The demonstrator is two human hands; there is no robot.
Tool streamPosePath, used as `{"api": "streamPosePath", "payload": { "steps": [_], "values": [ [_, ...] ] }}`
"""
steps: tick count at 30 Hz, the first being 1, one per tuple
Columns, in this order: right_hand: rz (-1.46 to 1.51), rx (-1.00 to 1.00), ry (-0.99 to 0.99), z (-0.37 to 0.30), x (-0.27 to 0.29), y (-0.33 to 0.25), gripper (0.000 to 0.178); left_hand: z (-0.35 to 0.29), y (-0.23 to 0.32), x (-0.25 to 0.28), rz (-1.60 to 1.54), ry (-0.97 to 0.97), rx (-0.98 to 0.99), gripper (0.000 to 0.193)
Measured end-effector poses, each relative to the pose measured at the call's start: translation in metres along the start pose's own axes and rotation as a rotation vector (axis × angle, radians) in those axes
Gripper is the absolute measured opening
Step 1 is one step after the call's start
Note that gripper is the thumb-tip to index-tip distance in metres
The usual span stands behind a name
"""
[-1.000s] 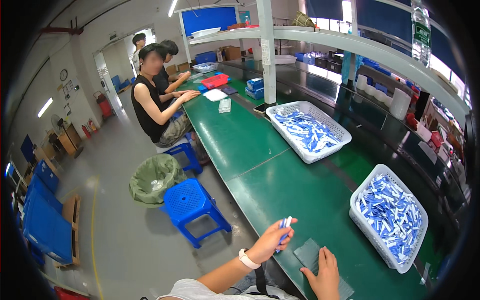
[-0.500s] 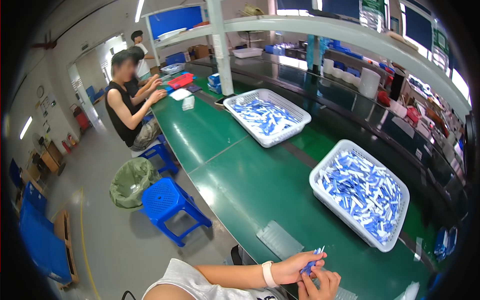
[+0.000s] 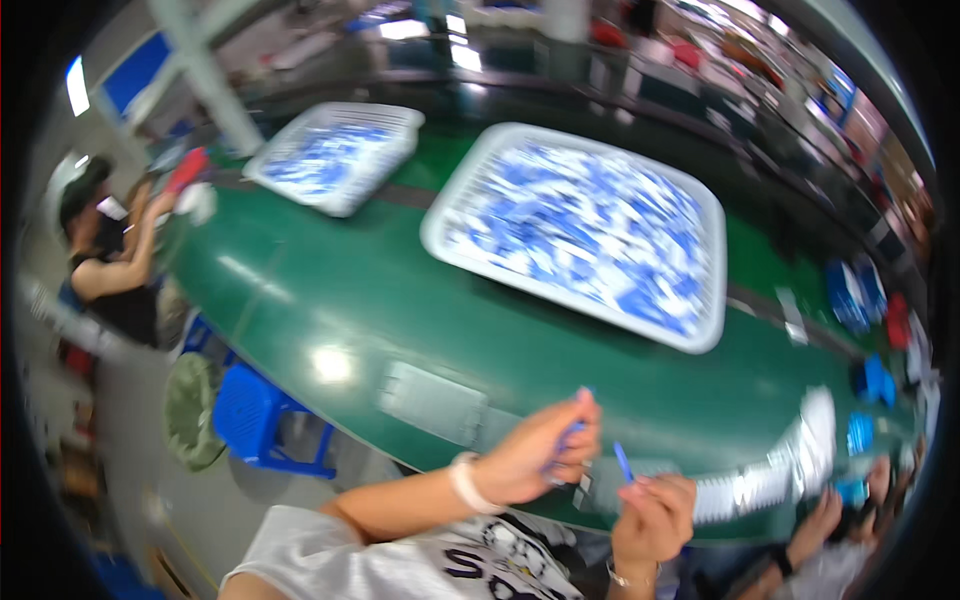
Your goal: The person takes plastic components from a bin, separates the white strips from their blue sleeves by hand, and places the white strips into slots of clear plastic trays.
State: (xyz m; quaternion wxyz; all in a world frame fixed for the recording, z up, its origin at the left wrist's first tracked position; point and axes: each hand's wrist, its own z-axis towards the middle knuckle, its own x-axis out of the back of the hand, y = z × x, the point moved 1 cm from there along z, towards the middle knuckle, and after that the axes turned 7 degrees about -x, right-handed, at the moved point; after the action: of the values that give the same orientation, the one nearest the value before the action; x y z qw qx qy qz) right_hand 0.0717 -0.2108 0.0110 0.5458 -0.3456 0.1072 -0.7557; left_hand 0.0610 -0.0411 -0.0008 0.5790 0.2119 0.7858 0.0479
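My left hand [image 3: 540,455], with a pale band at the wrist, is closed around something blue. Only slivers of it show between the fingers, so its kind is unclear. Close by on the right, my right hand [image 3: 655,515] pinches a thin blue stick [image 3: 623,462] that points up and leans left. The hands are apart, above the near edge of the green table. Beyond them sits a white basket [image 3: 440,235] full of small blue and white pieces [image 3: 590,225], blurred by motion. A clear plastic sheet or tray [image 3: 435,403] lies left of my left hand.
A second white basket [image 3: 375,195] of similar pieces stands far left. Clear packaging [image 3: 760,490] lies along the right near edge, by another person's hands [image 3: 825,515]. A person in black [image 3: 115,270] sits far left. A blue stool [image 3: 250,415] and lined bin [image 3: 190,420] stand left.
The view has swung right, so the baskets appear further left. My hands, together before, have separated, and a blue stick now shows in the right one.
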Motion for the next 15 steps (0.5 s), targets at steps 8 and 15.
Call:
{"api": "streamPosePath", "payload": {
  "steps": [8,15],
  "values": [
    [-0.186,0.213,-0.23,-0.008,0.036,0.002,0.032,-0.004,-0.003,-0.019,0.471,-0.123,0.17,0.024],
    [0.185,-0.054,-0.15,-0.018,0.03,0.018,0.026,0.001,-0.022,-0.03,0.636,-0.047,0.144,0.02]
  ]
}}
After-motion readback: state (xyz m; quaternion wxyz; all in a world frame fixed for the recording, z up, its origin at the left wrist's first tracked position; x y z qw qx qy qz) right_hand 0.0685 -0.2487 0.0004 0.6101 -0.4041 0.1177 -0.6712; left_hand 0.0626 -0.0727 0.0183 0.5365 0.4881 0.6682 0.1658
